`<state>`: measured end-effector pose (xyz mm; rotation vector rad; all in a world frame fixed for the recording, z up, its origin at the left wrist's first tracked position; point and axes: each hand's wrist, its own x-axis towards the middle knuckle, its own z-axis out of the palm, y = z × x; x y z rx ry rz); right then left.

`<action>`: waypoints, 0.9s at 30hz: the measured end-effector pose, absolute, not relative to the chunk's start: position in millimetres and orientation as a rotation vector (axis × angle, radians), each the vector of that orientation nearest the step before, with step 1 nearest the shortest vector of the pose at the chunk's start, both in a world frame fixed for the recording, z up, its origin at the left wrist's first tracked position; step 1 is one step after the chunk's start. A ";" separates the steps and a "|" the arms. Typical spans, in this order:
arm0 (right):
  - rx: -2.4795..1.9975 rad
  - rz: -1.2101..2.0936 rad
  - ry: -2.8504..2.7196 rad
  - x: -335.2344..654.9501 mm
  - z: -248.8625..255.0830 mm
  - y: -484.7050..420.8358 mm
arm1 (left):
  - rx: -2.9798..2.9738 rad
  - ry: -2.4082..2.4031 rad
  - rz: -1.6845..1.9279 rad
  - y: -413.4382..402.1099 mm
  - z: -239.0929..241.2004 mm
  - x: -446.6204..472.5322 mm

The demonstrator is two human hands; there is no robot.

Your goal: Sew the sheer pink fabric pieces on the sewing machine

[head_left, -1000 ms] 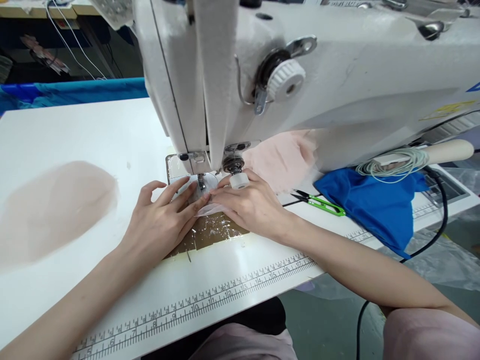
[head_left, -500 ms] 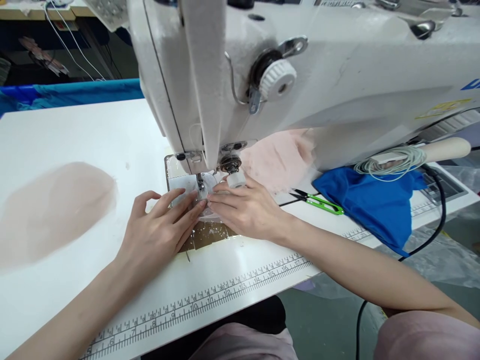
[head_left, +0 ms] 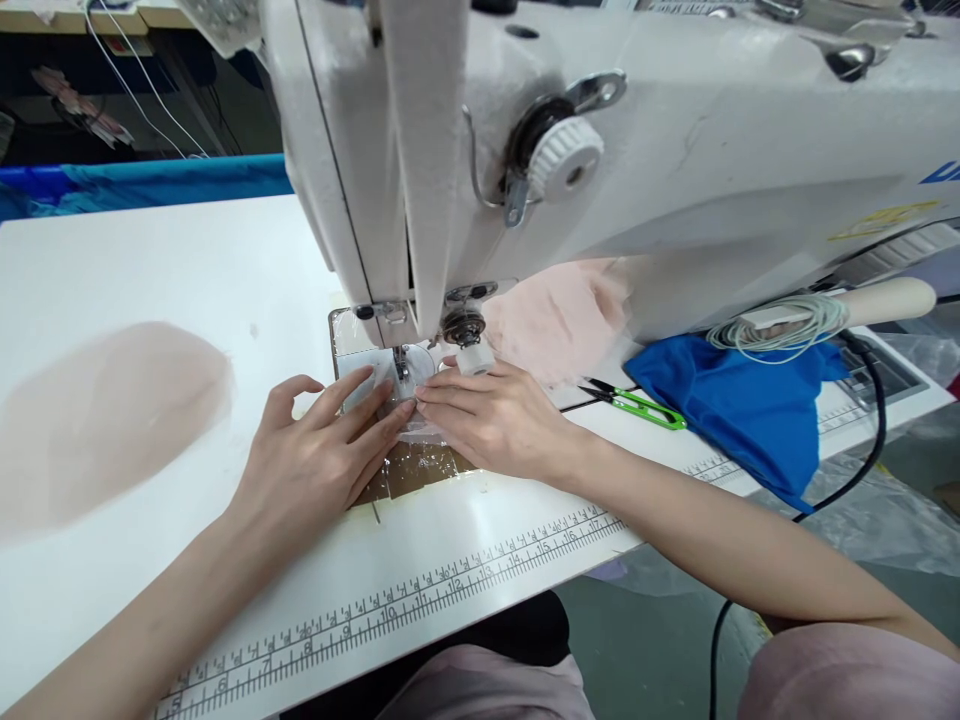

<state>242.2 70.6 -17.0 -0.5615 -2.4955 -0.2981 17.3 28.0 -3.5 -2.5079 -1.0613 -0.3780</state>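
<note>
My left hand (head_left: 311, 450) lies palm down left of the presser foot (head_left: 403, 362), its fingers stretched out and spread on a small piece of sheer, whitish fabric (head_left: 424, 430). From the right, my right hand (head_left: 499, 420) has its fingers close together at the same fabric, with the fingertips closed on its edge; the thumb is hidden. Both hands' fingertips nearly meet just in front of the foot. The fabric is mostly covered by my fingers. Above them stands the white sewing machine (head_left: 675, 130), its needle area partly hidden by the head.
Sheer beige fabric (head_left: 120, 420) lies on the left of the white table (head_left: 247, 260). Pink fabric (head_left: 555, 315) is under the machine arm. Green-handled thread snips (head_left: 645, 407) and a blue cloth (head_left: 750, 410) lie right. A printed ruler (head_left: 390, 615) runs along the front edge.
The view has shifted slightly. Both hands stay nearly in place by the presser foot, with only a slight shift of the left fingers.
</note>
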 end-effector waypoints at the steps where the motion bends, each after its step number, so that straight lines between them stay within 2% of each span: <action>1: -0.562 -0.295 -2.500 242.2 -17.0 70.8 | -2.510 -1.069 -0.383 28.3 -4.0 17.3; 13: -0.608 -0.226 -2.518 242.0 -17.3 72.7 | -2.493 -1.042 -0.366 35.9 -2.9 17.6; 27: -0.654 -0.368 -2.507 239.2 -17.1 77.0 | -2.523 -1.108 -0.364 40.3 -2.9 17.3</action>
